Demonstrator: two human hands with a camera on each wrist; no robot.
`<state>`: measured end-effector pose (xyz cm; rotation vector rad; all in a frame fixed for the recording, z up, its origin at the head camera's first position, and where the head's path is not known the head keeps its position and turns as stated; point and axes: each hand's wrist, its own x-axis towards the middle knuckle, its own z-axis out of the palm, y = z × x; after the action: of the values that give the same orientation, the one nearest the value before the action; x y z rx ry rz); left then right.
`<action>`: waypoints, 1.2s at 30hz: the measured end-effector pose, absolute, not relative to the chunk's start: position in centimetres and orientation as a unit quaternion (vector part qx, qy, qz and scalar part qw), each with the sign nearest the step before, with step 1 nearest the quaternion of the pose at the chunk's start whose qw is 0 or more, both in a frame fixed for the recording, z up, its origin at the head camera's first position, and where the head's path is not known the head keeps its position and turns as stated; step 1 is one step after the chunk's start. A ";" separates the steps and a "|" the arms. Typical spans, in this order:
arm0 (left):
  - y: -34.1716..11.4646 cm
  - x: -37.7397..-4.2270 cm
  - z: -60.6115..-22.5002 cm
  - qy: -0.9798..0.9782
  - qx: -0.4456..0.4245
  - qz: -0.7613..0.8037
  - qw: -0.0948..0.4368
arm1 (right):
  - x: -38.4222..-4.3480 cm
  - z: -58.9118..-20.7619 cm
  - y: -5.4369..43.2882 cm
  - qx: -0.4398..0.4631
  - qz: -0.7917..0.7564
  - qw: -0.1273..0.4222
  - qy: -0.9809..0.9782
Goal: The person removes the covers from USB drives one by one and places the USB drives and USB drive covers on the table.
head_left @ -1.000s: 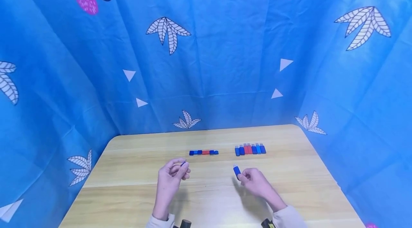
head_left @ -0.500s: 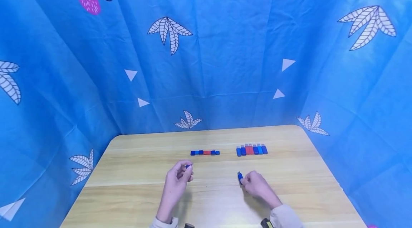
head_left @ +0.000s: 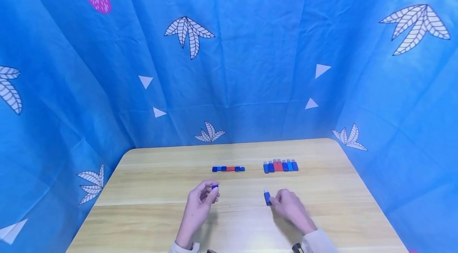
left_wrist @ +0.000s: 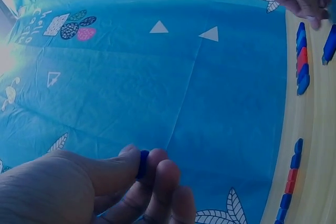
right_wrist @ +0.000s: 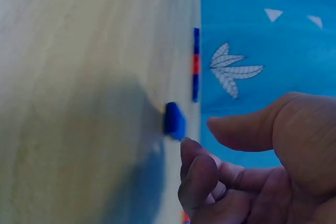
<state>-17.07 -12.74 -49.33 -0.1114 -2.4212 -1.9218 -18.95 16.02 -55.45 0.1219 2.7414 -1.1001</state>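
Note:
A dark blue cap (head_left: 214, 186) is pinched between thumb and fingertips of my left hand (head_left: 199, 202), raised over the table; the left wrist view shows the same cap (left_wrist: 142, 164) edge-on. My right hand (head_left: 290, 207) is just right of a dark blue USB stick (head_left: 267, 197), which lies on the table with its metal plug pointing away. In the right wrist view, thumb and fingers stand apart, and the blue stick (right_wrist: 174, 121) sits beyond the fingertips.
Farther back on the wooden table (head_left: 143, 189) lies a row of blue and red caps (head_left: 229, 168). To its right is a side-by-side row of blue and red USB sticks (head_left: 280, 166). A blue patterned curtain (head_left: 257, 66) hangs behind the table and along both sides.
The right hand has lowered the USB stick onto the table, and its fingers have come off it. My left hand has shifted right with the cap.

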 end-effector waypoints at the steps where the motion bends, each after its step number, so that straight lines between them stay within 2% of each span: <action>1: -12.7 -17.0 -49.3 -0.782 -0.032 -0.622 0.021 | -18.7 -55.2 16.0 0.036 -0.364 0.086 0.927; 9: -12.4 -17.1 -49.4 -0.785 -0.023 -0.619 0.026 | -16.6 -53.4 14.7 -0.036 -0.277 0.074 0.957; 19: -12.6 -17.1 -49.7 -0.765 -0.008 -0.642 0.037 | -16.0 -54.2 14.8 -0.087 -0.266 0.117 0.953; 27: -12.4 -17.0 -49.8 -0.747 -0.024 -0.663 0.041 | -17.2 -54.6 13.9 -0.123 -0.280 0.115 0.945; 36: -12.0 -17.0 -50.1 -0.748 -0.017 -0.664 0.012 | -20.3 -55.1 12.7 -0.118 -0.267 0.106 0.950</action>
<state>-17.03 -11.96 -50.12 -0.0540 -2.3316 -2.0690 -20.35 12.72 -55.12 -0.3465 2.7991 -0.7870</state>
